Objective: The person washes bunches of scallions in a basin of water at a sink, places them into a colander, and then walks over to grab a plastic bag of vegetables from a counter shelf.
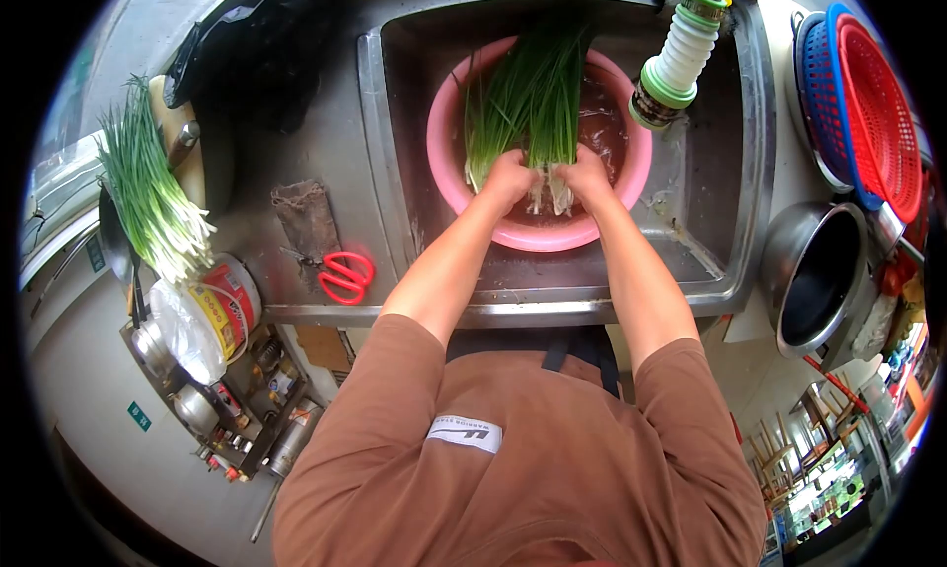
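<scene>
A bunch of scallions [538,99] lies in a pink basin [442,148], its green leaves reaching over the far rim and its pale root ends toward me. Brownish water [604,123] shows in the basin, which stands in the metal sink [691,227]. My left hand [510,177] is closed around the left part of the bunch near the white ends. On the right side, my right hand [586,176] grips the same bunch close to the roots. Some fingertips of both hands are hidden by the stalks.
A ribbed white-and-green faucet hose [681,59] hangs over the sink's right side. Red scissors [345,276] and a dark cloth [304,217] lie on the left counter. Another scallion bunch [148,182] rests far left. Colanders [878,113] and a steel pot [814,271] stand right.
</scene>
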The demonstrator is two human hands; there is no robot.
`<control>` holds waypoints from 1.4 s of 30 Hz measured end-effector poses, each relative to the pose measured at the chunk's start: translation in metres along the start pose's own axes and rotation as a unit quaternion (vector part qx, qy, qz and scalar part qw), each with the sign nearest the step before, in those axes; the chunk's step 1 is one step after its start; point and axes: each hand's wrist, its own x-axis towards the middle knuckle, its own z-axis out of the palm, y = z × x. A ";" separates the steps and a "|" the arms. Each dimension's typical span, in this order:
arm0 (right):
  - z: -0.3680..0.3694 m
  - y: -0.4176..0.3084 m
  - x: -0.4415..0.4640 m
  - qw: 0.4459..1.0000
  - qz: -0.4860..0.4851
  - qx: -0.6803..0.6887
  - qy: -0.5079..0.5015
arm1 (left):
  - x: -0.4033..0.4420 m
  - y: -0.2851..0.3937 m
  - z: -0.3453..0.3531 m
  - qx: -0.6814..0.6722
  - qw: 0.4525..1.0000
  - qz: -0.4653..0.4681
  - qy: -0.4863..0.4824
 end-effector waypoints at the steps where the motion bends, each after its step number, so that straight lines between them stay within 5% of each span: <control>1: 0.001 -0.004 -0.002 0.996 0.039 0.071 -0.024 | 0.001 0.005 -0.001 0.032 0.999 -0.015 0.006; 3: 0.000 -0.006 0.004 0.986 0.076 0.144 -0.047 | 0.009 0.003 -0.001 0.014 1.000 0.019 -0.002; 5: -0.001 0.013 0.005 0.999 0.044 -0.008 0.009 | 0.005 -0.011 0.002 -0.006 0.999 0.042 -0.007; 7: 0.002 0.003 0.006 1.000 0.011 -0.015 -0.009 | 0.000 0.004 0.009 0.034 0.997 0.056 0.036; 9: 0.000 -0.011 -0.004 0.997 0.005 0.078 -0.018 | -0.013 0.015 0.003 -0.004 1.000 0.006 0.029; 12: -0.004 -0.016 -0.008 0.999 0.008 0.019 -0.026 | -0.011 0.027 -0.003 0.026 1.000 -0.016 -0.005; 15: -0.008 -0.041 -0.024 0.985 0.096 0.124 -0.069 | -0.024 0.022 -0.006 -0.190 0.979 -0.034 -0.060; 17: -0.006 -0.038 -0.031 0.982 0.127 0.130 -0.058 | -0.030 0.027 -0.008 -0.217 0.972 -0.060 -0.065; 19: -0.005 -0.041 -0.040 0.973 0.146 0.169 -0.061 | -0.042 0.031 -0.007 -0.362 0.920 -0.067 -0.133; 24: -0.002 -0.027 -0.052 0.959 0.138 0.246 0.002 | -0.053 0.019 -0.008 -0.246 0.962 -0.099 -0.062; 28: 0.003 -0.023 -0.055 0.948 0.128 0.292 0.023 | -0.049 0.011 -0.006 -0.371 0.918 -0.132 -0.056; 31: 0.002 -0.029 -0.058 0.939 0.143 0.310 0.026 | -0.058 0.022 0.000 -0.309 0.944 -0.110 -0.044; 39: -0.007 -0.005 -0.026 0.977 0.140 0.152 0.047 | -0.028 0.005 -0.004 -0.170 0.981 -0.084 -0.036; 42: -0.001 0.004 -0.015 0.981 0.084 0.167 -0.046 | -0.026 0.004 -0.001 -0.154 0.986 -0.064 -0.024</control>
